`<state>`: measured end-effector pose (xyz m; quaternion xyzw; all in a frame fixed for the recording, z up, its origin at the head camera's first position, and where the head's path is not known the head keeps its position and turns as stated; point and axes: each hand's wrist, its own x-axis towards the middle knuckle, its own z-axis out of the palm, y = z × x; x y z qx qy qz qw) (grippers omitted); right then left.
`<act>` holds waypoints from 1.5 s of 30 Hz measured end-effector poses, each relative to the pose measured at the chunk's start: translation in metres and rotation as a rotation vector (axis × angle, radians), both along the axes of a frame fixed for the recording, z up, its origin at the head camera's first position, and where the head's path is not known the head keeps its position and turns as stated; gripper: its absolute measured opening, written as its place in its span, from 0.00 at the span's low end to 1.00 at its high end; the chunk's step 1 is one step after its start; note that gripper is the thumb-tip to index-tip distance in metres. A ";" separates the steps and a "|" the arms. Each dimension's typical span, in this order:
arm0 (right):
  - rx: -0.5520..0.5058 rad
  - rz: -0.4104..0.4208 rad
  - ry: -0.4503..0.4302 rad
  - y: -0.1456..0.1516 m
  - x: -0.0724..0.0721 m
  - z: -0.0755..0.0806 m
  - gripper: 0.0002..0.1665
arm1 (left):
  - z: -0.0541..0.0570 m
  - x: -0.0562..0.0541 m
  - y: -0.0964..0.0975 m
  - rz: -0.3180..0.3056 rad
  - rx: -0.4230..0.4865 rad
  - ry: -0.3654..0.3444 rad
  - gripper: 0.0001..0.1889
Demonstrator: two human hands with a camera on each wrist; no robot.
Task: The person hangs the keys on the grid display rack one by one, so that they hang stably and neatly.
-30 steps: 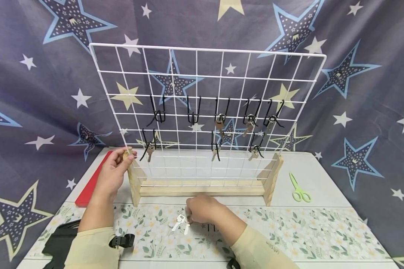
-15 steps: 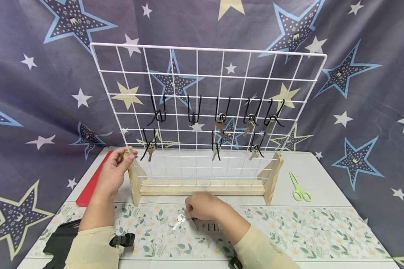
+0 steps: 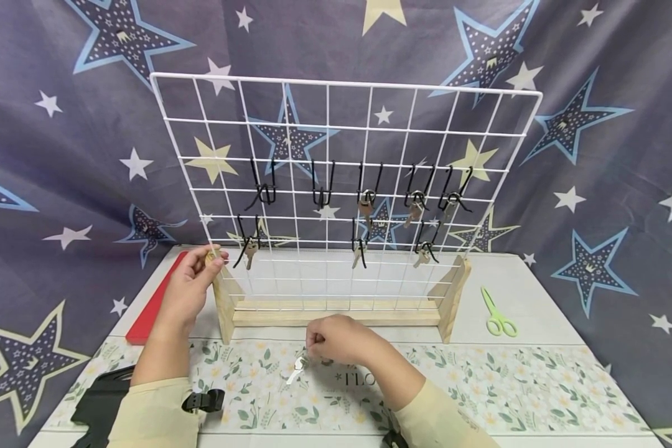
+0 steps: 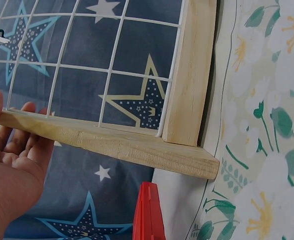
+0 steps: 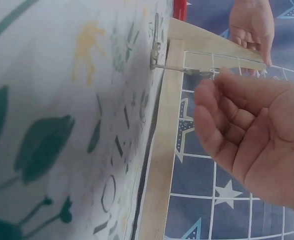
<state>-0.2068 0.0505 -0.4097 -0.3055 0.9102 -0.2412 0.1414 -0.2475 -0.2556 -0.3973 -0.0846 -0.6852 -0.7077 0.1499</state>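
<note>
My right hand (image 3: 338,339) is low over the floral cloth (image 3: 481,392), just on the near side of the wooden stand (image 3: 336,318). Between its thumb and forefinger I pinch a small metal key (image 5: 181,70), its far end sticking out past my fingertips; the other fingers curl in toward my palm. Just left of that hand a silvery loose key (image 3: 295,371) lies on the cloth; I cannot tell whether the two keys touch.

My left hand (image 3: 187,289) grips the top of the stand's left side piece, thumb on one face and fingers on the other.

The stand holds up a white wire grid (image 3: 347,83) with black hooks (image 3: 266,194) in two rows, five above and three below. Hung keys (image 3: 250,255) dangle from the three rightmost upper hooks and from all three lower ones.

Green scissors (image 3: 495,317) lie on the counter (image 3: 537,305) to the right of the stand, and a red object (image 3: 157,305) lies to the left, partly behind my forearm. A star-patterned curtain (image 3: 593,168) fills the far side.
</note>
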 end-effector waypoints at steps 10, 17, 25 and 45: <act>-0.385 -0.064 -0.181 0.004 0.001 0.008 0.02 | 0.000 0.001 0.001 0.010 -0.011 -0.006 0.20; -0.593 -0.102 -0.218 0.002 0.005 0.016 0.04 | 0.001 0.002 0.002 0.004 -0.004 -0.008 0.24; -0.745 -0.045 -0.189 0.003 0.014 0.034 0.05 | -0.001 0.001 0.001 0.007 -0.009 -0.010 0.24; -0.796 0.045 -0.085 0.012 0.050 0.097 0.04 | 0.001 0.000 0.001 -0.002 0.003 0.017 0.21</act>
